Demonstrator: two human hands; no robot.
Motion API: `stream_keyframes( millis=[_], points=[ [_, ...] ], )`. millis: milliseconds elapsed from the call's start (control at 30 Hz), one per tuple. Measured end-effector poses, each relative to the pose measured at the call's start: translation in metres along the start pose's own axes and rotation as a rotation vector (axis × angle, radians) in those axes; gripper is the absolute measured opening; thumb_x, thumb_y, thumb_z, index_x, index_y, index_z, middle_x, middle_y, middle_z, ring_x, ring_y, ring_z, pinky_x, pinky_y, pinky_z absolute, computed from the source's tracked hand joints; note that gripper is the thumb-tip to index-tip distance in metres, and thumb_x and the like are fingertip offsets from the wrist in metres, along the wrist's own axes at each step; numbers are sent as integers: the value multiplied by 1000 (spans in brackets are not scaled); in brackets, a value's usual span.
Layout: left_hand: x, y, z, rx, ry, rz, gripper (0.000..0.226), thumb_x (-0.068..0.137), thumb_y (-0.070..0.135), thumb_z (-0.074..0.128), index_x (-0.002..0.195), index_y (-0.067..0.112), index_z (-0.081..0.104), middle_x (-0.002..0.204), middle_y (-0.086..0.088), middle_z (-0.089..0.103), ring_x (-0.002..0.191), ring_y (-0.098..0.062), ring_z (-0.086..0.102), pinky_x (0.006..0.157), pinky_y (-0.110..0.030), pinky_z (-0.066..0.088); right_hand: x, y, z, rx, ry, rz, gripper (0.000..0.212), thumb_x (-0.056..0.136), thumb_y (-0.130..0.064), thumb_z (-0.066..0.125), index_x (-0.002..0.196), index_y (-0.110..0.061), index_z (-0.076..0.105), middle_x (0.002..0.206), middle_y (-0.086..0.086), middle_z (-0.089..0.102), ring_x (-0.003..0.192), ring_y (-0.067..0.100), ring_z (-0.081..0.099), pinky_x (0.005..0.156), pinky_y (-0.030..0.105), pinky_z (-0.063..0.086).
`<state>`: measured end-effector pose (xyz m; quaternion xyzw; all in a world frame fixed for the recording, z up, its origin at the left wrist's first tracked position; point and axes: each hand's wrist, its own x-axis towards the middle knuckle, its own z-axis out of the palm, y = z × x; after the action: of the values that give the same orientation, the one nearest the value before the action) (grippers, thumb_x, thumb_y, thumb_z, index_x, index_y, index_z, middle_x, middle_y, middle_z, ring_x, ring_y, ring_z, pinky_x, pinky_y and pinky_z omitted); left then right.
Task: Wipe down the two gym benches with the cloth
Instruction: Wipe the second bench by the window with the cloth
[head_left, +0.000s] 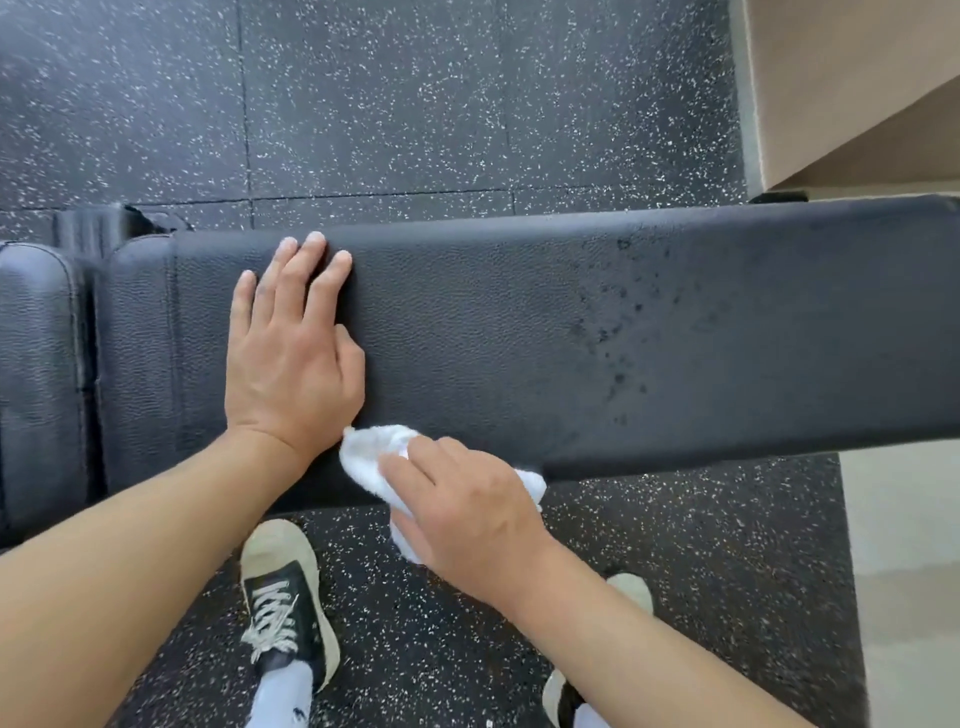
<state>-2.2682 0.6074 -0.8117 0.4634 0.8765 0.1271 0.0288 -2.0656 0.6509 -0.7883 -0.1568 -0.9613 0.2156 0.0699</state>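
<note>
Black pebbled vinyl covers the long bench pad (519, 322), a flat slab with rounded edges that runs across the view from left to right. At its left end a stitched seam crosses the pad, and beyond a narrow gap sits a second padded section (36, 374) of the same grained material. Dark wet-looking spots speckle the pad toward its right part. The floor (415, 104) is dark rubber flecked with white, laid in tiles with thin joints.

The left hand (291, 353) lies flat on the pad near its left end, fingers straight and slightly spread, palm down, holding nothing. The right hand (467, 509) presses a white cloth (371, 457), soft and crumpled, against the pad's near edge; its fingers lie over the top of the cloth, and how far they curl around it cannot be told. The cloth sits just beside the left wrist, its upper tip almost touching it, and it bulges out on both sides of the right hand.

Below, two black canvas shoes (285, 597) with pale toe caps and white laces stand on the rubber floor.
</note>
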Motion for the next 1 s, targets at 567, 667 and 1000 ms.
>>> stream_keyframes(
  millis=[567,667,1000],
  points=[
    [1,1,-1,-5,-22,-18,64,93,23,43,157,13,42,168,-10,34,159,-32,26,130,-54,14,91,22,2,2,218,288,17,86,-22,60,99,-13,66,91,5,58,77,28,52,62,43,45],
    [2,0,-2,-5,-28,-18,65,93,23,42,157,12,41,168,-10,33,159,-32,25,130,-56,14,38,26,-2,6,136,167,14,88,-18,59,100,-15,66,85,0,49,72,22,42,58,37,41],
    [1,-2,0,4,-24,-13,66,92,25,43,157,13,42,168,-9,33,158,-32,27,130,-55,16,42,116,-39,-123,364,495,9,88,-17,62,95,-14,67,83,-2,54,71,20,51,58,28,26]
  ],
)
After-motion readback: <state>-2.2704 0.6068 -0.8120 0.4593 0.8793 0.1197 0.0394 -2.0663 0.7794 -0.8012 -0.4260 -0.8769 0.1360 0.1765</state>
